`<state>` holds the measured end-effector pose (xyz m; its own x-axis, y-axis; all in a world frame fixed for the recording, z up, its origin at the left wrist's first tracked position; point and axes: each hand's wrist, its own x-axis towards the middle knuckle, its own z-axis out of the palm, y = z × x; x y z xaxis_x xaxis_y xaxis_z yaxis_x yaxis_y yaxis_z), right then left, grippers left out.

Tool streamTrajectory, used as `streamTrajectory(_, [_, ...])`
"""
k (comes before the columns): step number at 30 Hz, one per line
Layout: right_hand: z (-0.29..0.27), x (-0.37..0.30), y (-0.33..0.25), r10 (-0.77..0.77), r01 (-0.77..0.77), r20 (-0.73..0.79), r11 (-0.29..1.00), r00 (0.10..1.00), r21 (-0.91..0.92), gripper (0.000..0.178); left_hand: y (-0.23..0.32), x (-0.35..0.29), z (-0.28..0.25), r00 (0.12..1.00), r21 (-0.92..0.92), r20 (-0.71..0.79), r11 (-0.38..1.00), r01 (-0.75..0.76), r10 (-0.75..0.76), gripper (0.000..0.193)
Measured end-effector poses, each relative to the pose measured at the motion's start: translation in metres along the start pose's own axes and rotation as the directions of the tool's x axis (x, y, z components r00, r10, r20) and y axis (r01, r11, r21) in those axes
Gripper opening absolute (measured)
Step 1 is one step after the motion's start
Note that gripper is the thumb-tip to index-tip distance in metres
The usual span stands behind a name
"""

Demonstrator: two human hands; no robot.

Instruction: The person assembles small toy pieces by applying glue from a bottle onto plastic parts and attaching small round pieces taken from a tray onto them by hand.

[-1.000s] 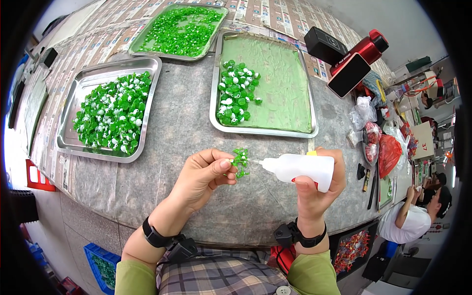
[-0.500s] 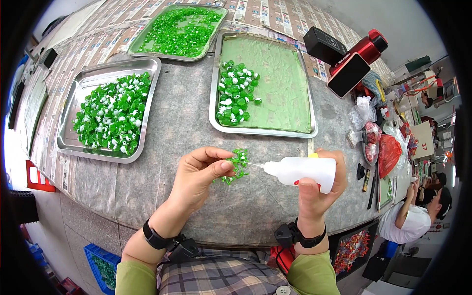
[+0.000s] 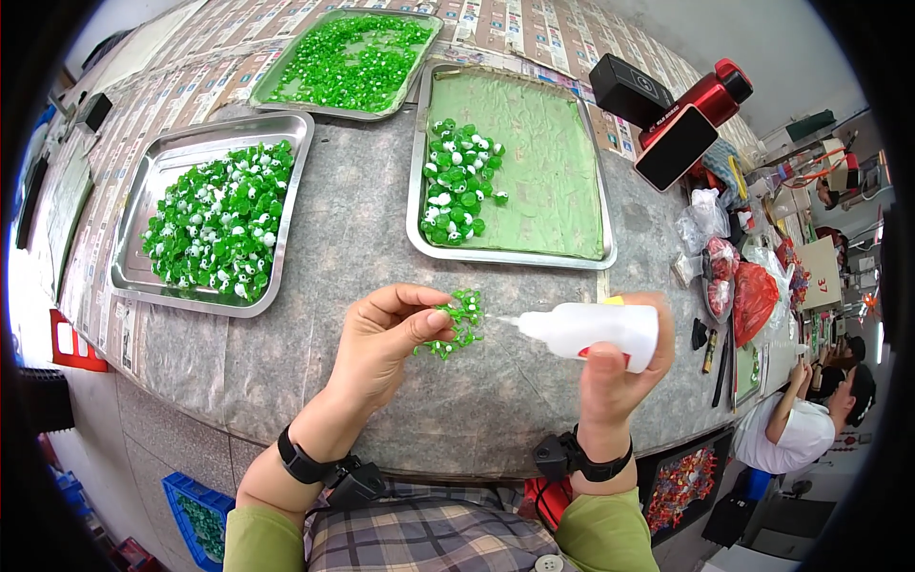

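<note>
My right hand (image 3: 620, 367) is wrapped round a white squeeze bottle (image 3: 605, 332), tilted on its side. The bottle's thin nozzle points left toward my left hand (image 3: 386, 334), a short gap away from its fingertips. My left thumb and forefinger are pinched together; what lies between them is too small to make out against the green behind. Right by those fingertips, a small heap of green pieces with white dots (image 3: 462, 329) rests on the grey table covering. Beyond it, a metal tray lined with green (image 3: 553, 181) holds a cluster of green-and-white eyeball-like pieces (image 3: 457, 186) at its left.
At the left stands a metal tray (image 3: 297, 181) heaped with green-and-white pieces. Another tray (image 3: 262, 88) of small green pieces sits behind it. A phone (image 3: 676, 147), a red bottle (image 3: 720, 95) and a black box (image 3: 629, 86) stand back right, and a red bag (image 3: 755, 300) lies right.
My right hand has drawn the squeeze bottle slightly right, so its nozzle is farther from my left fingertips. My left hand has stayed in place.
</note>
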<state>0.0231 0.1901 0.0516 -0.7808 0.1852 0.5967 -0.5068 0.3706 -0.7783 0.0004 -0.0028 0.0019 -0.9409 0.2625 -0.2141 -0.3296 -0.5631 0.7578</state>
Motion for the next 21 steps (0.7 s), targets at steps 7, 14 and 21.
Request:
streamTrajectory(7, [-0.045, 0.022, 0.027, 0.399, -0.383, -0.048, 0.903, 0.916, 0.196, 0.034, -0.001, 0.0, -0.002, 1.0, -0.033, -0.022, 0.999, -0.003, 0.002, 0.015])
streamTrajectory(14, [-0.1, -0.004, 0.098, 0.556, -0.557, -0.056, 0.831, 0.829, 0.006, 0.036, -0.002, 0.001, -0.001, 1.0, -0.053, -0.013, 0.998, 0.016, -0.017, 0.014])
streamTrajectory(21, [-0.086, 0.02, 0.053, -0.142, -0.129, -0.245, 0.553, 0.959, -0.823, 0.036, -0.004, 0.004, 0.001, 0.999, -0.039, -0.026, 0.999, 0.028, -0.029, 0.014])
